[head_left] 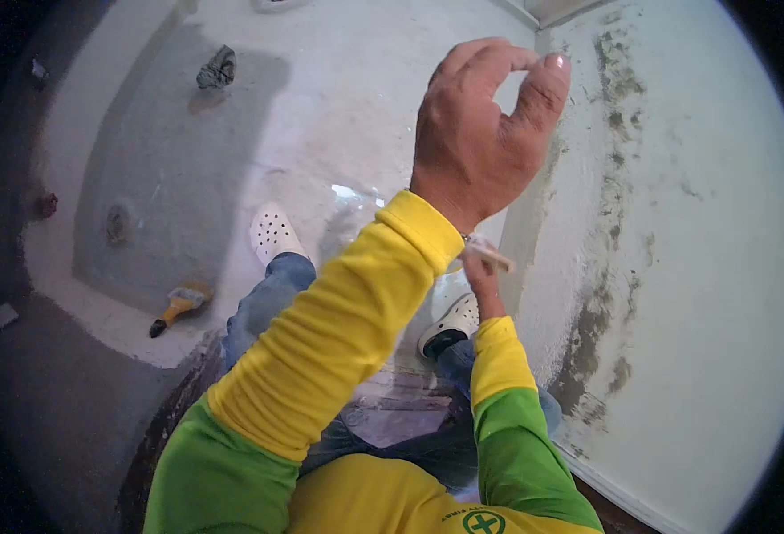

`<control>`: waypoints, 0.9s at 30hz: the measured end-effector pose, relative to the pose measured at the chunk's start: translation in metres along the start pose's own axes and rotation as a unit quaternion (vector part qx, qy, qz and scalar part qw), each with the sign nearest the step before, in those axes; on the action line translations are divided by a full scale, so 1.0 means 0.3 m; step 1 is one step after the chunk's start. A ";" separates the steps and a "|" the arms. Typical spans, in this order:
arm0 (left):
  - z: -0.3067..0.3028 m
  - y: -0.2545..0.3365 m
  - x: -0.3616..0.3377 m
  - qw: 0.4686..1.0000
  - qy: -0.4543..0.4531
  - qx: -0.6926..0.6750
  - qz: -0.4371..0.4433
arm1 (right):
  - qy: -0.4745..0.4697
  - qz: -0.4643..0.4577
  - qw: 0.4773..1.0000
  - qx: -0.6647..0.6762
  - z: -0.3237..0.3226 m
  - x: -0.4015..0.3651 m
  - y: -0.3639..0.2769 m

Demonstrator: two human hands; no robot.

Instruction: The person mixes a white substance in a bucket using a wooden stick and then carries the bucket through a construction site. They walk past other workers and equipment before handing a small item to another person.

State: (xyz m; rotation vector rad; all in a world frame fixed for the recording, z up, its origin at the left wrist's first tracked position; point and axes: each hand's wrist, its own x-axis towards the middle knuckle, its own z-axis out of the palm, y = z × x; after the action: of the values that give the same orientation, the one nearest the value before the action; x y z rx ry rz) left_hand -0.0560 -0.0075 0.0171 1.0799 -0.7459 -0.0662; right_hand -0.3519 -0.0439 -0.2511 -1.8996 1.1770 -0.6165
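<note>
Left hand (pixel 479 142) raised, fingers curled, thumb standing apart from them with an open gap between. Smaller in view, the right hand (pixel 483 278) sits lower, partly hidden behind the left wrist; whether it is clamped cannot be told. Against it shows a pale, narrow piece (pixel 496 257), just below the left wrist.

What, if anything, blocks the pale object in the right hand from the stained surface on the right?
Nothing visible between the pale object and the stained surface. The left arm crosses near the object's other end, not between them; depth is unclear.
</note>
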 end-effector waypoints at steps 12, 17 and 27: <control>-0.005 0.008 -0.018 1.000 -0.005 0.008 -0.008 | -0.092 -0.058 0.988 -0.113 -0.052 -0.003 -0.111; -0.017 0.005 0.002 1.000 -0.009 -0.007 -0.025 | 0.050 0.029 0.995 0.083 -0.039 0.009 -0.065; -0.013 0.006 -0.005 0.999 -0.015 -0.016 -0.025 | -0.012 -0.009 1.000 -0.026 -0.031 -0.005 -0.056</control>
State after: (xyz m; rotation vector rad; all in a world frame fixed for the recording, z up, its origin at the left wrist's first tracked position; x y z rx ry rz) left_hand -0.0553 -0.0030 0.0169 1.0699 -0.7424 -0.1377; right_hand -0.3509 -0.0417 -0.2319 -1.9569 1.1724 -0.5762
